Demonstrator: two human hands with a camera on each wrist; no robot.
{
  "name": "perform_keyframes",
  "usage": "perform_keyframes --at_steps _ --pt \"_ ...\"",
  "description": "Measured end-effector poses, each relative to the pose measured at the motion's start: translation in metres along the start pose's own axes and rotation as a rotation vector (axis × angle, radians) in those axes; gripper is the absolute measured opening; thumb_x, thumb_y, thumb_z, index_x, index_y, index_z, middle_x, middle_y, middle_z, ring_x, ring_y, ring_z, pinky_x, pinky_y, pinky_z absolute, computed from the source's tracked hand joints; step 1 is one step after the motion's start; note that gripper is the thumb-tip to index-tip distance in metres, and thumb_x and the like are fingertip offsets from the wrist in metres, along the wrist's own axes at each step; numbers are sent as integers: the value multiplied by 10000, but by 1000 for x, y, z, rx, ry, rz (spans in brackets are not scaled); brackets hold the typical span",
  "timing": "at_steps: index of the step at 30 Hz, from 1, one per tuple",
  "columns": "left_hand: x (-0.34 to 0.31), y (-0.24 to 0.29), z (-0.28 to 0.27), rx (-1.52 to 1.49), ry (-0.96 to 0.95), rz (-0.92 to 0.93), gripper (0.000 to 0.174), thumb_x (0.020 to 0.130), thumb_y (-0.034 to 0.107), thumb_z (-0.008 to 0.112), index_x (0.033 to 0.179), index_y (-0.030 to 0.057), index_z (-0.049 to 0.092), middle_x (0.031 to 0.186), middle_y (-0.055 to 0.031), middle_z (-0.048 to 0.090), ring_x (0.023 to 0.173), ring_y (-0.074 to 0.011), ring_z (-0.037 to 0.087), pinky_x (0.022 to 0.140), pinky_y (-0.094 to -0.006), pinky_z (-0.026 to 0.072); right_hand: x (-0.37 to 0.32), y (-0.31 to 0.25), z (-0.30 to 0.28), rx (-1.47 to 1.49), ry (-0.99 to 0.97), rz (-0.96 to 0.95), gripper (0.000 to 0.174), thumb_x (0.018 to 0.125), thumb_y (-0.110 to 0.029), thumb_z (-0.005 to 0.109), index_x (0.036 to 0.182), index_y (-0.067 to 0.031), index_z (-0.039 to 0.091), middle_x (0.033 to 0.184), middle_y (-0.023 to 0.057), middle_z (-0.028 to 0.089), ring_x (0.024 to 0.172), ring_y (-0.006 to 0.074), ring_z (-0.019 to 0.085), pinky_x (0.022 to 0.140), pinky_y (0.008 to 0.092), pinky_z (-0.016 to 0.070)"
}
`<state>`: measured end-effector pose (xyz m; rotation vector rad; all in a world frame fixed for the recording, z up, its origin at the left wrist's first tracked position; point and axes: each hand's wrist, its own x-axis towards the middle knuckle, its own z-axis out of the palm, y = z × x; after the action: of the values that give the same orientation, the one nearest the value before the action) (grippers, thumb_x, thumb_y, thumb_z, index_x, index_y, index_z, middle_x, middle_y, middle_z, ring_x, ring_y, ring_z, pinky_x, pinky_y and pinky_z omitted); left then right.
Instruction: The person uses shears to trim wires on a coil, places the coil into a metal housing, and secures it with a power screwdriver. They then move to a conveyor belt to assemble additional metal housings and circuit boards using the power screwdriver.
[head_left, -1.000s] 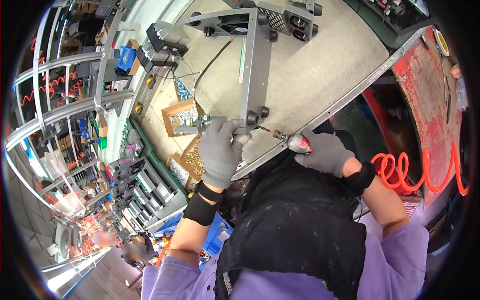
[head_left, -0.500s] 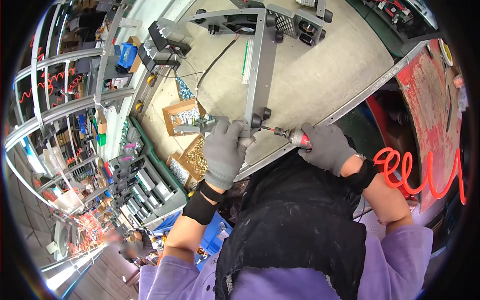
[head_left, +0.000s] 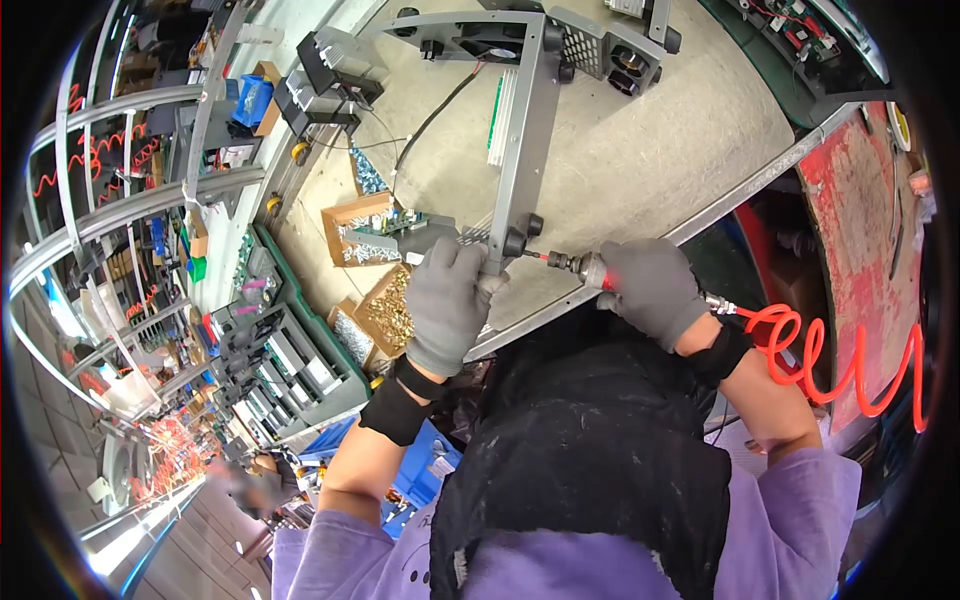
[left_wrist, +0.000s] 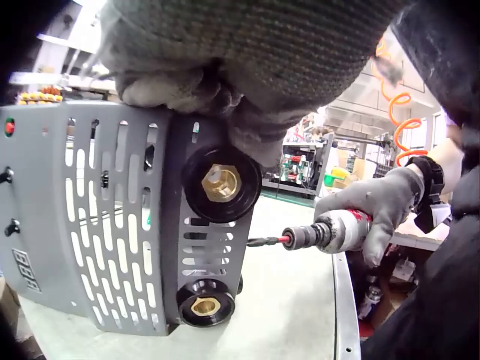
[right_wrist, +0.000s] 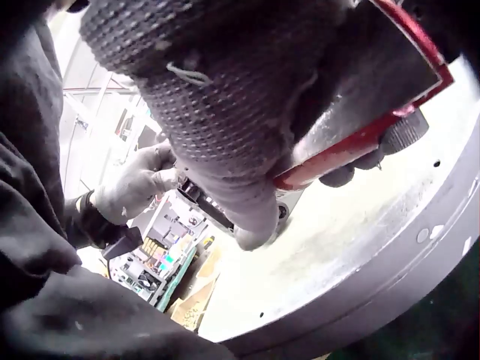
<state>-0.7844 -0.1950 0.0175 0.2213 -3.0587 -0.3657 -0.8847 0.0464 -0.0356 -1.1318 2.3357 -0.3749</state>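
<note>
In the head view the gloved left hand [head_left: 447,305] grips the near end of a grey metal chassis [head_left: 520,150] standing on the bench. The left wrist view shows its slotted panel [left_wrist: 112,217] with two black round sockets with brass centres [left_wrist: 221,184]. Curled round a red and silver air screwdriver [head_left: 592,270], the gloved right hand [head_left: 652,290] keeps it roughly level. The driver's bit [left_wrist: 262,241] points at the panel beside the sockets; whether it touches is unclear. In the right wrist view the driver's body [right_wrist: 337,154] is partly hidden by the glove.
Cardboard boxes of brass parts [head_left: 392,312] and silver screws [head_left: 372,250] lie left of the chassis. A second vented unit [head_left: 625,60] is at the back. A red coiled hose [head_left: 800,345] hangs at the right. The bench's metal edge [head_left: 740,190] runs diagonally.
The chassis and left hand appear slightly farther right in the head view. The right hand has turned a little, so the hose connector at the driver's rear now shows.
</note>
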Motion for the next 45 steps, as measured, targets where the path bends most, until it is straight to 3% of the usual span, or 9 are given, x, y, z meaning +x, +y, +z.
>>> perform_keyframes --at_steps 4,6,8,13,16,21,37,40,45 --pt "2 10 -19 -145 -42 -101 267 865 294 678 1029 87 644 873 -94 566 777 -282 605 649 -376 493 -10 -1 -15 53 87 -3 657 661 -432 831 1152 -105 540 871 110 656 843 314 650 773 407 469" --pt "-7 8 -27 -273 -24 -185 222 918 204 643 1094 70 642 908 -90 593 789 -255 619 667 -352 510 -20 5 -23 247 -88 56 653 692 -440 824 1167 -110 519 906 131 675 861 342 663 806 426 469" --pt "-25 -3 -36 -1253 -89 -849 273 964 55 542 1229 11 592 1020 -95 632 861 -191 639 732 -292 540 -32 -3 -33 245 -127 95 691 660 -448 843 1166 -109 516 898 148 680 849 361 665 788 442 486" --pt "-48 0 -31 -1871 10 -1053 260 1013 126 522 1229 -11 571 1022 -112 678 797 -166 672 660 -252 561 -42 -43 -46 429 -81 -21 703 642 -453 852 1158 -105 524 806 158 667 783 384 663 710 454 517" --pt "-64 -5 -19 -2010 2 -951 239 1015 182 539 1163 2 591 941 -89 678 755 -154 662 623 -245 534 -38 -63 -47 440 -43 -84 704 635 -463 854 1138 -98 525 802 148 666 770 368 665 697 444 516" --pt "-77 -4 -13 -2105 -23 -1016 385 952 395 623 1082 35 585 827 -16 588 666 -119 495 571 -231 361 -34 -78 -42 400 -23 -112 692 643 -460 850 1129 -97 517 784 135 659 755 354 668 672 432 511" --pt "-58 23 -22 -1390 -114 -883 298 952 255 659 1041 -27 629 719 -31 599 604 -100 506 546 -227 379 -50 -68 -44 393 -105 -6 699 686 -451 821 1203 -100 510 842 144 670 803 358 667 731 448 506" --pt "-56 30 -14 -1730 -211 -870 266 961 219 644 1044 -33 635 704 -25 574 604 -92 489 556 -234 397 -53 -62 -43 414 -105 -14 700 686 -466 818 1199 -98 515 861 148 669 816 354 666 741 450 506" --pt "-43 46 -16 -2004 17 -1064 347 981 334 602 1090 5 588 727 -30 560 646 -120 510 588 -262 405 -56 -55 -44 466 -83 14 716 685 -474 819 1202 -87 508 829 146 668 796 362 668 721 450 511"
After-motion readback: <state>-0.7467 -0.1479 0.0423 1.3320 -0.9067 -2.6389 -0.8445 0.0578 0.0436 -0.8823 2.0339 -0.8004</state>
